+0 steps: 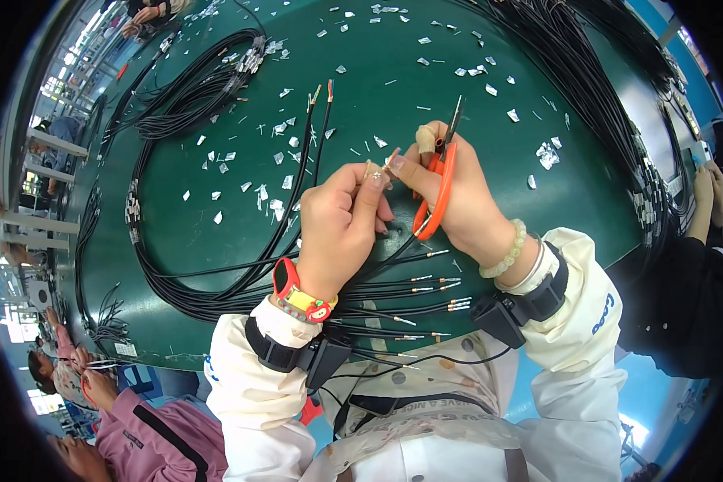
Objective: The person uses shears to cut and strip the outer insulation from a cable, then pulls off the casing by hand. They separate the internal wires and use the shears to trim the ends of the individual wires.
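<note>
A green table (474,136) fills the space before me, littered with small silvery scraps (281,128). Nearest my chest, black cables (394,301) fan out with stripped metal ends pointing right. Above them my left hand (337,233) pinches a cable end (375,169) tight between thumb and fingertips. My right hand (458,197) meets it there, its thumb touching the same tip, while its fingers are closed around orange-handled scissors (438,189), blades pointing away from me. Further off, a long loop of black cable bundles (193,96) curves across the table.
</note>
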`<state>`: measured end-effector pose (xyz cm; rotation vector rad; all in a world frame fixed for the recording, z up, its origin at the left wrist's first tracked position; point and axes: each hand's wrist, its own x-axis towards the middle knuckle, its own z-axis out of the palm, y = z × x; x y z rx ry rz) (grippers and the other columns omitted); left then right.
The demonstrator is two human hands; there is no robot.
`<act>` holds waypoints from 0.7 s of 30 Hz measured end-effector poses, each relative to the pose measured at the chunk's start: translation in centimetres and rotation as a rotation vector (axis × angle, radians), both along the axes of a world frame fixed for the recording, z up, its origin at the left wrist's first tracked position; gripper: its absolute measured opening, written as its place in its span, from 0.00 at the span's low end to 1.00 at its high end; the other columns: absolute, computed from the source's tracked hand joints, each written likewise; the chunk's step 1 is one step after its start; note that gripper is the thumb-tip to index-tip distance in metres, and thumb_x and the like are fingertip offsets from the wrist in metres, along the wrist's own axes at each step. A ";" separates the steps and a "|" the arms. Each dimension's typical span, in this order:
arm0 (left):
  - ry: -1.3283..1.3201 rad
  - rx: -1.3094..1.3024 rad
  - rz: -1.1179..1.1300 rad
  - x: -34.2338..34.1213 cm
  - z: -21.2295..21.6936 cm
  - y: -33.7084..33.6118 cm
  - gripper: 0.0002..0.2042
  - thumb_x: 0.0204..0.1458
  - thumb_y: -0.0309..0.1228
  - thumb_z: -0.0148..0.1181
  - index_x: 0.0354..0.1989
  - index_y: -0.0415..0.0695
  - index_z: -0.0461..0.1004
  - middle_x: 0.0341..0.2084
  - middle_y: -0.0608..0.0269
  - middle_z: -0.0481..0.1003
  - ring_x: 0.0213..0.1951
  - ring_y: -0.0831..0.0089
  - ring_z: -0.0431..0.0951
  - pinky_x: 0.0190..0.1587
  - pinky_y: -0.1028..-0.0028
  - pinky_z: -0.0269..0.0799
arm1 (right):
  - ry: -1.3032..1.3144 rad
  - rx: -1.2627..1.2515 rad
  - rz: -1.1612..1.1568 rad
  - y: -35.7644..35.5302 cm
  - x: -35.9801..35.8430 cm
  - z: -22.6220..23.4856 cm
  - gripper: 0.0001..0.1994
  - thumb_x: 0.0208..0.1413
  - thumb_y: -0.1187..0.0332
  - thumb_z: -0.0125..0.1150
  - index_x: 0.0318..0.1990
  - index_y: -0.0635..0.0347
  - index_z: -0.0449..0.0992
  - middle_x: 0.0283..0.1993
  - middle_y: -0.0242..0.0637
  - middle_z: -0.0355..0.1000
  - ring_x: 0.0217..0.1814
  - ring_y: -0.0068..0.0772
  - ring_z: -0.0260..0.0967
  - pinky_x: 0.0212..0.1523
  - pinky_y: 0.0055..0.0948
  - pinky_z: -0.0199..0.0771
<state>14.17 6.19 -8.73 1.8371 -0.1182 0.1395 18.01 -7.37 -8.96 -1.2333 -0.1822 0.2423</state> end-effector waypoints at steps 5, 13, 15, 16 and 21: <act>0.023 -0.073 -0.023 0.0 0.0 0.5 0.11 0.54 0.31 0.47 0.29 0.34 0.70 0.11 0.66 0.70 0.13 0.84 0.67 0.16 0.84 0.61 | 0.174 0.045 0.157 -0.9 0.9 0.9 0.11 0.47 0.75 0.57 0.25 0.55 0.57 0.23 0.30 0.64 0.26 0.18 0.62 0.27 0.17 0.62; 0.035 -0.078 -0.012 0.1 -0.3 0.3 0.09 0.53 0.29 0.49 0.29 0.34 0.71 0.12 0.65 0.70 0.13 0.85 0.67 0.15 0.85 0.60 | 0.114 0.150 0.232 -0.8 1.0 -0.3 0.12 0.46 0.74 0.58 0.27 0.55 0.57 0.23 0.30 0.65 0.26 0.19 0.65 0.26 0.18 0.64; -0.017 -0.080 0.024 0.1 -0.7 0.3 0.08 0.52 0.27 0.50 0.29 0.34 0.72 0.12 0.65 0.70 0.13 0.86 0.67 0.15 0.85 0.60 | -0.009 0.137 0.195 -0.6 0.6 -0.3 0.11 0.47 0.73 0.58 0.28 0.55 0.58 0.25 0.28 0.64 0.26 0.19 0.64 0.27 0.17 0.63; -0.013 -0.081 0.025 0.2 -0.7 0.2 0.08 0.52 0.27 0.50 0.29 0.34 0.72 0.12 0.65 0.70 0.13 0.86 0.67 0.15 0.85 0.60 | -0.005 0.137 0.194 -0.6 0.6 -0.3 0.11 0.47 0.73 0.58 0.28 0.55 0.58 0.25 0.28 0.64 0.26 0.19 0.64 0.27 0.17 0.63; -0.123 -0.061 0.117 0.6 -0.9 0.1 0.04 0.49 0.23 0.53 0.29 0.33 0.72 0.15 0.64 0.73 0.15 0.86 0.67 0.17 0.85 0.61 | 0.140 0.177 0.281 -0.7 0.8 0.1 0.12 0.46 0.75 0.58 0.28 0.55 0.57 0.24 0.28 0.63 0.27 0.19 0.65 0.27 0.17 0.64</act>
